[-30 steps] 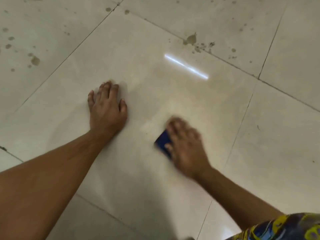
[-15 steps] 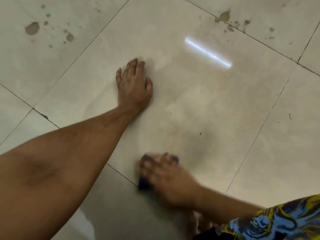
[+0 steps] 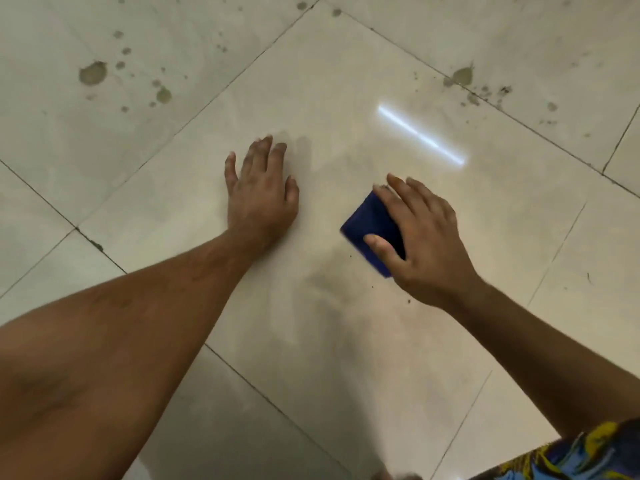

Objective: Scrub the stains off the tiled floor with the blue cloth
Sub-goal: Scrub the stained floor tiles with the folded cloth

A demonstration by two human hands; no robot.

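A folded blue cloth lies flat on the big beige tile in the middle of the floor. My right hand lies on top of it, thumb curled onto its near edge and fingers spread over its far side. My left hand rests flat on the same tile to the left of the cloth, fingers straight, holding nothing. A faint grey smear shows just below the cloth. Brown stains dot the tile at the upper left, and more stains sit along the grout line at the upper right.
Dark grout lines cross the floor diagonally. A bright strip of reflected light lies above my right hand. A patterned blue and yellow sleeve fills the bottom right corner.
My right hand has slid the cloth from near the tile's lower edge up and to the right. My left hand has stayed planted on the tile.
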